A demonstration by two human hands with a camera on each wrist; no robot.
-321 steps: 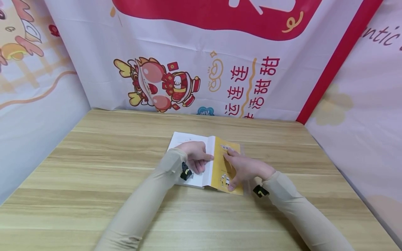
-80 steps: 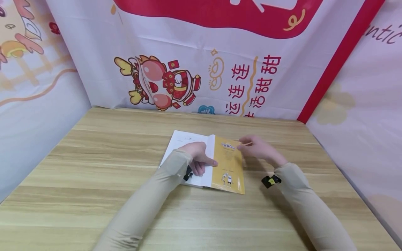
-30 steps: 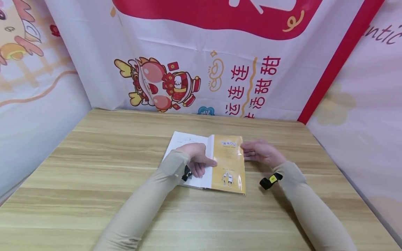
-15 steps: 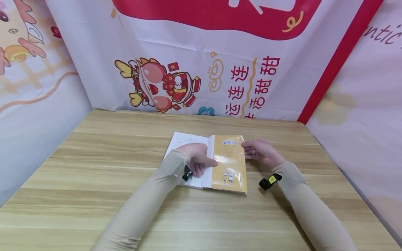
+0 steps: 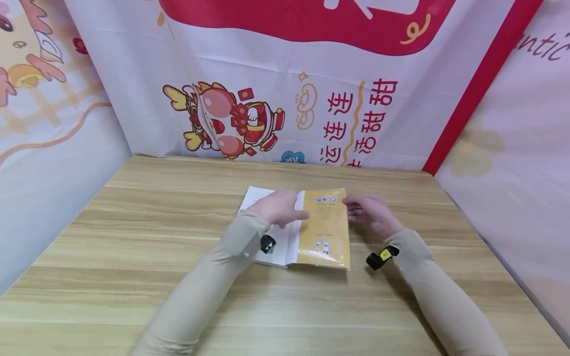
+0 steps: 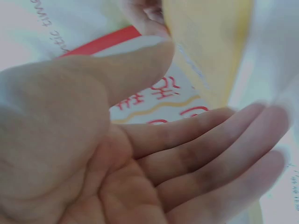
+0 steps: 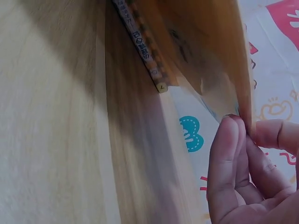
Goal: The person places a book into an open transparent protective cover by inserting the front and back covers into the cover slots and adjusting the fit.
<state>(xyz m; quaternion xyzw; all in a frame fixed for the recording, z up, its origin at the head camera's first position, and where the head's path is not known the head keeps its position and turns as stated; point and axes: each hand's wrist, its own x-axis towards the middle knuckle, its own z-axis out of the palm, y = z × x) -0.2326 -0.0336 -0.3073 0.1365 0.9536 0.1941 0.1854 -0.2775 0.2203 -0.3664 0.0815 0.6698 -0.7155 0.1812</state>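
Note:
An open book (image 5: 280, 249) lies on the table, its white page at the left and its yellow cover (image 5: 324, 225) turned out to the right. My right hand (image 5: 373, 213) pinches the far right part of the cover's edge between thumb and fingers, and the right wrist view shows this cover (image 7: 210, 51) raised off the table. Over the white page is my left hand (image 5: 277, 207), its thumb pointing at the cover's fold. In the left wrist view, this hand's fingers (image 6: 205, 163) are extended with nothing gripped. Glossy reflections show on the yellow cover.
The wood-grain table (image 5: 156, 237) surrounds the book. A printed cloth (image 5: 249, 59) hangs along the far edge, with more cloth at both sides. The book's patterned spine (image 7: 140, 49) shows beneath the cover in the right wrist view.
My left hand has moved away from me and its thumb slid farther up along the fold. The yellow cover has tilted up more. My right hand came to the cover's edge and stays there.

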